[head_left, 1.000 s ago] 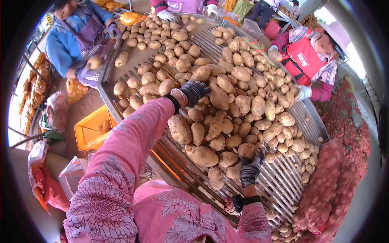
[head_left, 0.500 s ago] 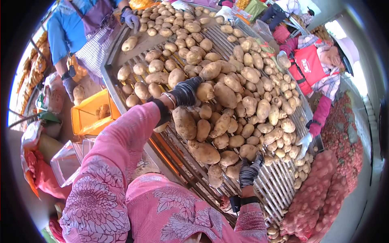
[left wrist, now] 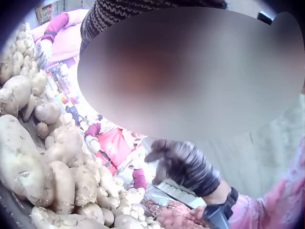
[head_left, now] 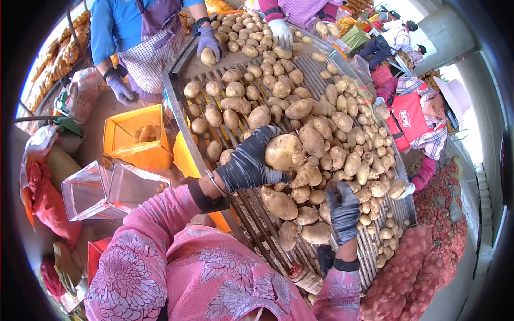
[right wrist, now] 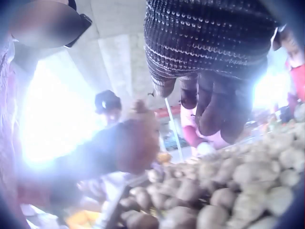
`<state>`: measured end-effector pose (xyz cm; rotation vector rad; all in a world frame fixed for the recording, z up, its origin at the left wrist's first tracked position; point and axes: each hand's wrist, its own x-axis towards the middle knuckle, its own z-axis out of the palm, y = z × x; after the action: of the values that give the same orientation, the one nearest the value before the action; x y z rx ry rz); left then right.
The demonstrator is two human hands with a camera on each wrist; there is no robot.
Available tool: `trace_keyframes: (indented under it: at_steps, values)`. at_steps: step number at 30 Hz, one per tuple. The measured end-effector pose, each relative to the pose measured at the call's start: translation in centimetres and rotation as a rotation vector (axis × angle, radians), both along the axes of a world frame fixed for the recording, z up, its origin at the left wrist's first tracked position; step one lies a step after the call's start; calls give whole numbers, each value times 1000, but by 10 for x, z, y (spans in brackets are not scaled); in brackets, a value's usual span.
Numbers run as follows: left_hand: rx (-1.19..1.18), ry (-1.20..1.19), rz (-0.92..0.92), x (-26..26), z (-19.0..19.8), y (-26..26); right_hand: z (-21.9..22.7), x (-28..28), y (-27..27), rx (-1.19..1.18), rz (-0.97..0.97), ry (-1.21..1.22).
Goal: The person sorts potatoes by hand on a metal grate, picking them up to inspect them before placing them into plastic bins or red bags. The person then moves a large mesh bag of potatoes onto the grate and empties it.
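In the head view my gloved left hand grips a large potato, thumb underneath and fingers along its far side. More large potatoes lie just below that hand on a slatted metal sorting table. My gloved right hand hovers over the near right part of the heap. From the right wrist, its fingers hang loosely bent with nothing in them. The left wrist view also catches this right hand in the air, beside heaped potatoes.
Across the table, a person in blue rests a gloved hand on a potato. Another person in a red apron works at the right edge. An orange crate and clear bins stand at left; red net sacks lie at right.
My left hand has come back from the heap toward me with the large potato. My right hand has risen off the near potatoes. The head view has swung slightly.
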<state>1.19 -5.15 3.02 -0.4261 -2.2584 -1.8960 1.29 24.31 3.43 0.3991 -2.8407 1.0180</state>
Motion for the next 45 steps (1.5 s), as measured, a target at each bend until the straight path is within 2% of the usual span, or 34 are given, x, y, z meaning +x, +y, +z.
trace_keyframes:
  at_steps: [2, 4, 5, 6, 8, 10, 11, 12, 13, 14, 16, 17, 19, 20, 23, 24, 25, 26, 27, 28, 29, 30, 32, 34, 36, 37, 38, 39, 40, 41, 42, 43, 44, 45]
  values:
    - [-113, 170, 206, 8, 0, 2, 50, 12, -74, -182, 96, -32]
    - [-82, 241, 249, 13, 1, 0, 53, 14, -115, -349, 187, 72]
    - [-101, 227, 273, 16, 2, -1, 49, 12, -127, -257, 212, 209]
    - [-120, 214, 301, 20, 3, -3, 44, 10, -140, -266, 204, 343]
    - [-168, 214, 295, 29, 2, -9, 42, 10, -145, -241, 107, 172]
    - [-89, 266, 234, 36, -9, -13, 29, 10, -147, -428, 188, 151]
    - [-49, 186, 187, 43, -11, -16, 23, 8, -146, -449, 236, 197]
    - [1, 107, 131, 48, -15, -16, 21, 9, -144, -559, 237, 100]
    - [161, -67, 15, 52, -20, -17, 19, 9, -143, -609, 220, 29]
    - [360, -225, -143, 54, -25, -19, 20, 10, -140, -586, 220, -5]
    - [657, -235, -298, 56, -41, -12, 21, 11, -141, -573, 291, -78]
    - [652, -233, -289, 59, -49, -13, 25, 13, -142, -579, 299, -79]
    - [836, -464, -291, 72, -61, -21, 38, 20, -145, -461, 266, -316]
    - [794, -412, -183, 75, -75, -27, 30, 19, -140, -467, 271, -318]
    - [1118, -626, -100, 95, -91, -83, 7, 23, -99, -603, 193, -316]
    - [1200, -741, -68, 103, -98, -107, -11, 18, -74, -424, 198, -139]
    - [1248, -730, 15, 111, -103, -128, -39, 17, -44, -360, 112, -81]
    - [1298, -717, 101, 118, -108, -146, -44, 22, -25, -191, 2, -80]
    - [1313, -674, 237, 121, -115, -163, -36, 32, -18, -157, -150, -176]
    - [1321, -628, 370, 122, -120, -179, -32, 40, -9, 73, -189, -109]
    - [1318, -635, 373, 123, -124, -194, -44, 46, 9, 215, -192, -105]
    - [1317, -538, 521, 121, -126, -208, -57, 52, 25, 357, -203, -101]
    - [1295, -363, 767, 103, -131, -230, -78, 69, 44, 487, -9, -32]
    - [1027, -403, 1034, 83, -139, -250, -86, 83, 36, 706, 49, -2]
    - [378, -509, 1171, 56, -156, -258, -75, 86, 22, 657, -17, -50]
    - [56, -275, 1076, 44, -157, -243, -79, 85, 27, 637, -10, -15]
    - [84, -427, 912, 34, -90, -197, -79, 85, 28, 636, -28, -20]
    - [156, -233, 664, 11, -107, -188, -79, 85, 26, 663, -24, 0]
    - [-3, -240, 474, -7, -100, -173, -80, 85, 25, 689, -20, 19]
    - [-75, -240, 360, -18, -64, -141, -81, 86, 24, 703, -15, 75]
    - [-85, -230, 217, -45, -78, -125, -80, 86, 23, 701, -31, 71]
    - [-397, -253, 208, -58, -47, -100, -77, 86, 21, 686, -20, 102]
    - [-518, -165, 235, -70, -38, -79, -74, 85, 20, 672, -11, 136]
    - [-749, -220, 225, -89, -32, -60, -72, 84, 18, 684, -1, 175]
